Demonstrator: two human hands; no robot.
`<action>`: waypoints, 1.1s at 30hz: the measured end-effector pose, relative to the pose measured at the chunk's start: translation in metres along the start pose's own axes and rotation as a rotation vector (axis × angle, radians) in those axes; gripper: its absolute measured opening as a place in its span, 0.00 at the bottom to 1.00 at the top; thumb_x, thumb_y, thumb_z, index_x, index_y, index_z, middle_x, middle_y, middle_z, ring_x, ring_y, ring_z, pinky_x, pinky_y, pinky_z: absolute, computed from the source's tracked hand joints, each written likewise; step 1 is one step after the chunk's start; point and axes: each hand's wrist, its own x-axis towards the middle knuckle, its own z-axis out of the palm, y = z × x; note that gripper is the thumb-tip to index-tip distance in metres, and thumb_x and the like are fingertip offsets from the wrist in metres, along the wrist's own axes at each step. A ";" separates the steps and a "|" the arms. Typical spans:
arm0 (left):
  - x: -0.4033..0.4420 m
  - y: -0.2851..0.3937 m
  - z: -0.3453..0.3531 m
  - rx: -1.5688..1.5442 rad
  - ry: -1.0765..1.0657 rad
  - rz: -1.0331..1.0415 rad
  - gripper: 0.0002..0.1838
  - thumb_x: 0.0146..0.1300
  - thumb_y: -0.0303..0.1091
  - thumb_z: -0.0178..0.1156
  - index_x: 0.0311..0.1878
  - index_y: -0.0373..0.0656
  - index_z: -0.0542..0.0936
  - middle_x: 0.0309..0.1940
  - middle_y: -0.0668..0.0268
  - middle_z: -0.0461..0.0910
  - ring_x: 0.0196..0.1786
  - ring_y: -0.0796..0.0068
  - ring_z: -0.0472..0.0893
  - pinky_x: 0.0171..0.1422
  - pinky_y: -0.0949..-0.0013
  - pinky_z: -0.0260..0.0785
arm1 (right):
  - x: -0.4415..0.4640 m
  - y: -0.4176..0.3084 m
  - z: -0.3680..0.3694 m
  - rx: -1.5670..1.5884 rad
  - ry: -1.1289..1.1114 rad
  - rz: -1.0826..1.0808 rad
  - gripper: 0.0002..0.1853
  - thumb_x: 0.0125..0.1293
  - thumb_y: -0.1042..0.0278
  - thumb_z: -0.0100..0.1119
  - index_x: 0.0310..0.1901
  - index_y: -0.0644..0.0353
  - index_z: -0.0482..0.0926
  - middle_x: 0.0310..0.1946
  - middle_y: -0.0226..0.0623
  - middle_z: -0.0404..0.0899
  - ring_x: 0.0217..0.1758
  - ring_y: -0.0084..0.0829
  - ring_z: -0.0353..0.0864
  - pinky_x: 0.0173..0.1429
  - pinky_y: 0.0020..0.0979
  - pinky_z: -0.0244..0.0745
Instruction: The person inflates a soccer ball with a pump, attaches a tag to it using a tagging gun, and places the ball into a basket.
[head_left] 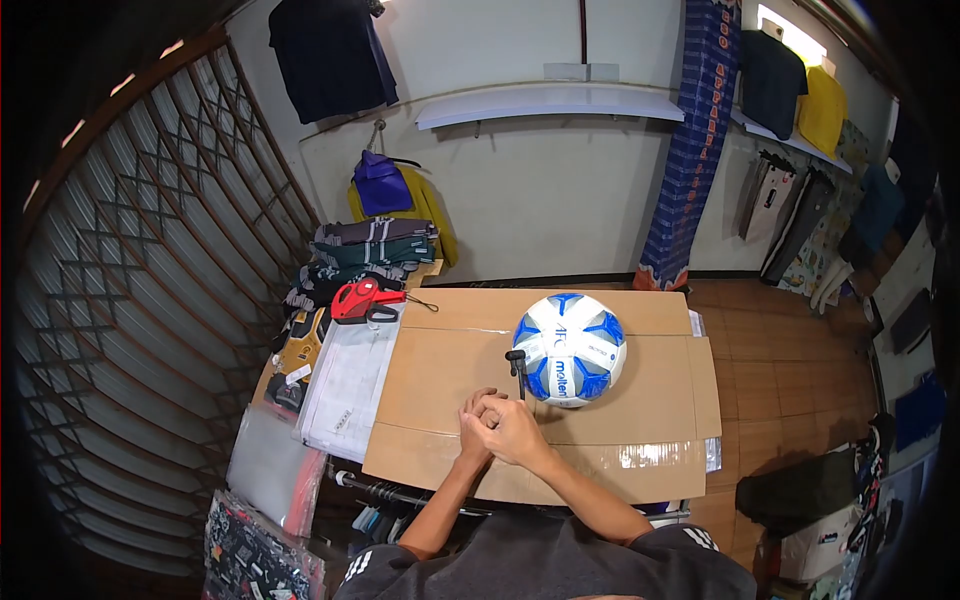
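A white, blue and grey football (pixel 570 350) marked "molten" rests on the flattened cardboard (pixel 450 370) in front of me. My left hand (pixel 474 422) and my right hand (pixel 514 434) are clasped together on the near side of the ball, fingers closed. Whatever lies inside them, if anything, is hidden. A thin black rod with a T-shaped end (pixel 516 357) stands up between my right hand and the ball. Its lower end disappears by the right knuckles, so I cannot tell whether the hand grips it. Neither hand touches the ball.
Left of the cardboard lie a red and black price-label gun (pixel 366 301), a yellow and black tool (pixel 300 345) and white sheets (pixel 350 390). Folded clothes (pixel 375 245) are stacked behind. A folding metal gate (pixel 170 270) runs along the left; a white shelf (pixel 550 104) hangs ahead.
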 end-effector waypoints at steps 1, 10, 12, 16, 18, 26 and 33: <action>0.000 0.001 -0.001 0.017 -0.009 -0.004 0.22 0.66 0.43 0.69 0.62 0.50 0.84 0.67 0.60 0.79 0.73 0.53 0.75 0.72 0.44 0.64 | -0.001 0.002 0.000 0.018 0.022 -0.015 0.15 0.69 0.57 0.73 0.37 0.64 0.88 0.29 0.55 0.86 0.34 0.58 0.89 0.41 0.49 0.84; -0.004 -0.011 0.010 0.028 0.010 0.023 0.26 0.63 0.45 0.71 0.64 0.49 0.84 0.68 0.57 0.79 0.71 0.51 0.77 0.70 0.42 0.65 | -0.013 -0.102 -0.060 0.038 -0.050 -0.151 0.12 0.72 0.64 0.74 0.36 0.64 0.86 0.14 0.38 0.74 0.16 0.24 0.67 0.26 0.31 0.66; -0.003 -0.008 0.008 0.050 -0.006 0.005 0.26 0.63 0.44 0.72 0.64 0.49 0.84 0.67 0.57 0.79 0.71 0.51 0.77 0.70 0.43 0.65 | -0.016 -0.119 -0.071 0.063 -0.029 -0.208 0.13 0.73 0.64 0.74 0.35 0.65 0.85 0.13 0.38 0.70 0.17 0.23 0.62 0.25 0.30 0.62; -0.004 -0.008 0.010 0.072 -0.045 -0.057 0.25 0.63 0.44 0.71 0.63 0.48 0.84 0.66 0.57 0.79 0.70 0.50 0.77 0.70 0.43 0.65 | -0.005 -0.094 -0.059 0.045 -0.025 -0.206 0.16 0.74 0.64 0.73 0.30 0.65 0.83 0.12 0.37 0.64 0.17 0.23 0.55 0.24 0.31 0.57; -0.003 -0.012 0.013 0.091 -0.054 -0.083 0.25 0.64 0.44 0.71 0.63 0.48 0.84 0.66 0.57 0.78 0.71 0.50 0.76 0.70 0.43 0.65 | -0.002 -0.084 -0.055 0.082 0.011 -0.140 0.19 0.74 0.64 0.74 0.28 0.66 0.80 0.13 0.36 0.61 0.18 0.23 0.53 0.23 0.32 0.55; 0.003 0.002 0.004 0.092 -0.087 -0.100 0.25 0.66 0.43 0.69 0.64 0.49 0.83 0.67 0.59 0.77 0.73 0.53 0.73 0.72 0.45 0.63 | -0.002 -0.029 -0.030 0.014 0.036 -0.060 0.21 0.70 0.59 0.75 0.25 0.63 0.80 0.15 0.47 0.75 0.16 0.44 0.74 0.25 0.40 0.68; -0.001 -0.010 0.008 0.057 -0.098 -0.089 0.24 0.66 0.43 0.68 0.65 0.49 0.83 0.67 0.59 0.77 0.72 0.52 0.74 0.72 0.45 0.63 | -0.009 -0.008 -0.008 0.003 0.104 -0.083 0.20 0.73 0.62 0.72 0.26 0.66 0.78 0.14 0.45 0.70 0.15 0.32 0.60 0.24 0.38 0.61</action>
